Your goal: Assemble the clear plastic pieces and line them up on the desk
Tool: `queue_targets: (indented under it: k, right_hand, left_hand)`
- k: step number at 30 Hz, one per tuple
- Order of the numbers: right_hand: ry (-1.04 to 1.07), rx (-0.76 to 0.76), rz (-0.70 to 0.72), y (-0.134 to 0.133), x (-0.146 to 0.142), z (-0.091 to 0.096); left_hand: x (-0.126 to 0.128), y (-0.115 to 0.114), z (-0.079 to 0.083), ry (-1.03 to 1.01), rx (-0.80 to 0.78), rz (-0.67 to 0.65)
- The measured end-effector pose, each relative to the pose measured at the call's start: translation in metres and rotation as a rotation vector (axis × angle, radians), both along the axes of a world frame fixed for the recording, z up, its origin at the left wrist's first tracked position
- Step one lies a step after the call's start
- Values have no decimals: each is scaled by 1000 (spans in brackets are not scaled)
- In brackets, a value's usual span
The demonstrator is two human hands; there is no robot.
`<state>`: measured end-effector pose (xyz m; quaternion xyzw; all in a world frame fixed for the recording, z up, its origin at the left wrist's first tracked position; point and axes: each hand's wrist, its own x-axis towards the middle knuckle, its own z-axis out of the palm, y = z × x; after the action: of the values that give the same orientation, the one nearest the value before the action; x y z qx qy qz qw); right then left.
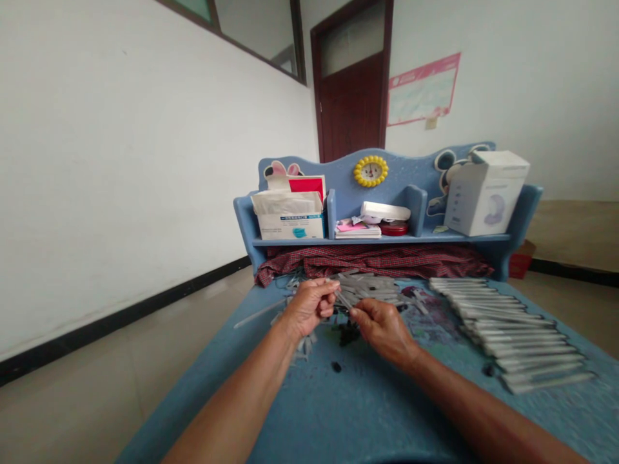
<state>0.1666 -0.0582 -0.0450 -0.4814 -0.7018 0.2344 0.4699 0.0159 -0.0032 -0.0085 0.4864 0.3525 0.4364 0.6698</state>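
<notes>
My left hand (312,304) is closed in a pinch at the upper end of a slim, translucent plastic tube (344,300). The fingers of my right hand (384,327) grip the same tube at its lower end, so it slants between both hands. Just beyond them lies a heap of similar loose greyish tubes (370,285). Small black pieces (349,335) are clustered under my hands, and a single black piece (336,367) sits nearer to me. To the right, many tubes with dark ends are laid side by side in a long row (520,335).
The blue table (309,419) has a raised back shelf (290,243) holding a mask box (290,225), papers (358,232) and a white box (486,193). A checked red cloth (377,259) is bunched below the shelf. One long clear strip (258,314) lies at the left edge.
</notes>
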Motion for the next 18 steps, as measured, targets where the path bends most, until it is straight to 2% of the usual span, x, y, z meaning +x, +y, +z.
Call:
queue_targets:
  k: [6, 12, 18]
  right_hand:
    - [-166, 127, -108, -1, 0, -1]
    - [-273, 163, -184, -3, -1, 1]
    - [-384, 184, -246, -5, -4, 2]
  left_hand:
    - [3, 0, -3, -43, -16, -16]
    - [9, -3, -2, -64, -15, 53]
    - [6, -3, 3, -20, -8, 61]
